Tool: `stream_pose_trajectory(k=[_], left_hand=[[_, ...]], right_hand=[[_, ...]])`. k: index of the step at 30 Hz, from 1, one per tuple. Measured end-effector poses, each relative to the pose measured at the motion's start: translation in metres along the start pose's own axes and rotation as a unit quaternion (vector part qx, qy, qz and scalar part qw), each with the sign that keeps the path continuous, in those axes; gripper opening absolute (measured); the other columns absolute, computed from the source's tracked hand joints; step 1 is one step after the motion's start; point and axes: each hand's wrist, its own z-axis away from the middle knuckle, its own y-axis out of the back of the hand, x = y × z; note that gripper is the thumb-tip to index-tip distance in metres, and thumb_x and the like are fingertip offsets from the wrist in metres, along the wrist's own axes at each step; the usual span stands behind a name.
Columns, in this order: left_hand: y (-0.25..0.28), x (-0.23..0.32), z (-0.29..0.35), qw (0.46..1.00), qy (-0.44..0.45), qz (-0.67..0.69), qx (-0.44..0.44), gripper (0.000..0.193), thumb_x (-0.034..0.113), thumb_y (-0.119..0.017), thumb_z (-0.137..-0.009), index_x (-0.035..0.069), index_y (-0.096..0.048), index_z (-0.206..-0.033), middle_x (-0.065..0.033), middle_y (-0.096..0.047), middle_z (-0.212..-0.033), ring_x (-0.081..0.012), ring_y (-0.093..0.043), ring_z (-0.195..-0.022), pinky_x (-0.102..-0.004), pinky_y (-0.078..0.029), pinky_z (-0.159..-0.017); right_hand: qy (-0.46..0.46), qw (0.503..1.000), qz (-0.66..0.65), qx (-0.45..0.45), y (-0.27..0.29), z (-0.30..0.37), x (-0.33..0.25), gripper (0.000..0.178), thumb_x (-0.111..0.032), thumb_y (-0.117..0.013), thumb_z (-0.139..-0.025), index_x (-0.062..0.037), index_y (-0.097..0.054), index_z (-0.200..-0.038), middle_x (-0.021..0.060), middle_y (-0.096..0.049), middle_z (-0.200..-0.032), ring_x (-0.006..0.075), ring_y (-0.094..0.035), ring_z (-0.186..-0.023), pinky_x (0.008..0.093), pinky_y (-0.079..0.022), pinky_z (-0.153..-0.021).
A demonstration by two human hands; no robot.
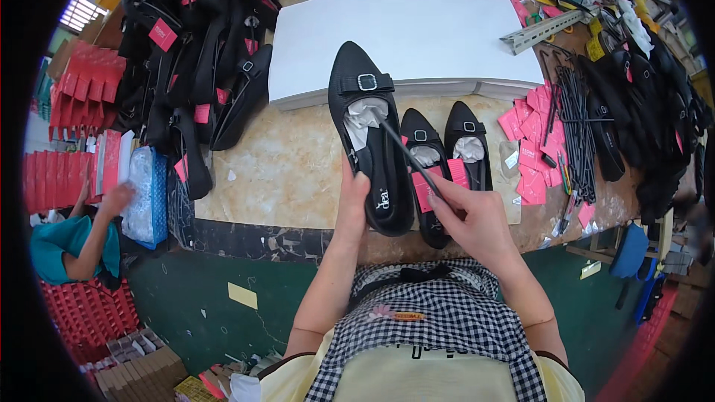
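My left hand (351,205) is closed around the heel end of a black pointed flat shoe (382,167), which is tilted toe-up above the table. A bow with a square sparkling buckle crosses its front, and crumpled white paper (367,113) fills the toe. My right hand (477,227) pinches a thin dark rod (413,158); the rod's far end reaches into the shoe by the paper. Behind the right hand, a matching pair lies on the table: one shoe (425,134) partly hidden, the other shoe (465,130) farther right. Pink tags (456,173) hang near them.
A large white box (402,37) stands behind the shoes. Black shoes are heaped at left (201,52) and right (640,97). Pink cards (530,152) and a bundle of black rods (575,126) lie at right. Another person's hand (117,199) is near a blue basket (158,201).
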Motion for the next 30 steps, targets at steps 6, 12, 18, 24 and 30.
stream_pose_trajectory(k=[6, 12, 18, 24, 30], left_hand=[[0.001, -0.008, 0.001, 0.993, -0.081, -0.078, 0.037, 0.089, 0.05, -0.061, -0.09, -0.002, -0.019, -0.15, -0.0157, -0.046, -0.139, -0.0218, -0.047, -0.127, -0.0341, -0.037, -0.107], [-0.008, -0.015, 0.011, 0.984, -0.119, -0.125, 0.046, 0.093, 0.067, -0.048, -0.09, -0.003, -0.024, -0.148, -0.0162, -0.046, -0.138, -0.0218, -0.048, -0.126, -0.0342, -0.039, -0.105], [-0.019, -0.055, 0.025, 0.986, -0.057, -0.084, 0.133, 0.1, 0.082, -0.017, -0.087, 0.006, -0.021, -0.151, -0.0113, -0.044, -0.142, -0.0236, -0.046, -0.129, -0.0379, -0.036, -0.109], [0.016, -0.046, 0.023, 0.986, 0.116, 0.099, 0.071, 0.09, 0.077, -0.026, -0.091, 0.004, -0.042, -0.143, -0.0104, -0.058, -0.132, -0.02, -0.067, -0.095, -0.029, -0.055, -0.075], [0.055, 0.051, 0.026, 0.645, -0.012, -0.71, 0.284, 0.057, 0.03, -0.048, -0.102, 0.004, -0.032, -0.15, -0.0211, -0.038, -0.149, -0.0318, -0.037, -0.137, -0.0405, -0.024, -0.115]], right_hand=[[-0.033, 0.984, -0.159, -0.07, -0.003, -0.007, -0.005, 0.036, -0.013, -0.064, -0.09, -0.0056, -0.063, -0.125, 0.0092, -0.055, -0.052, 0.0161, -0.053, -0.043, 0.0302, -0.04, -0.046], [-0.02, 0.99, -0.135, 0.013, -0.01, -0.013, -0.018, 0.024, -0.013, -0.065, -0.089, -0.0033, -0.068, -0.112, 0.0076, -0.052, -0.05, 0.0145, -0.05, -0.041, 0.0301, -0.037, -0.044], [0.188, 0.955, 0.056, 0.221, -0.051, -0.02, 0.0, 0.028, -0.015, -0.068, -0.086, -0.0024, -0.068, -0.112, 0.0092, -0.059, -0.058, 0.0232, -0.06, -0.049, 0.0358, -0.046, -0.047], [0.106, 0.975, -0.148, -0.127, 0.015, -0.028, 0.029, 0.029, -0.025, -0.06, -0.093, -0.0036, -0.067, -0.112, 0.0143, -0.068, -0.075, 0.0312, -0.066, -0.068, 0.04, -0.051, -0.065], [-0.216, 0.864, 0.38, 0.251, 0.173, -0.124, 0.235, 0.035, -0.038, -0.064, -0.087, -0.0039, -0.07, -0.092, 0.0179, -0.071, -0.083, 0.0304, -0.071, -0.082, 0.0438, -0.055, -0.07]])
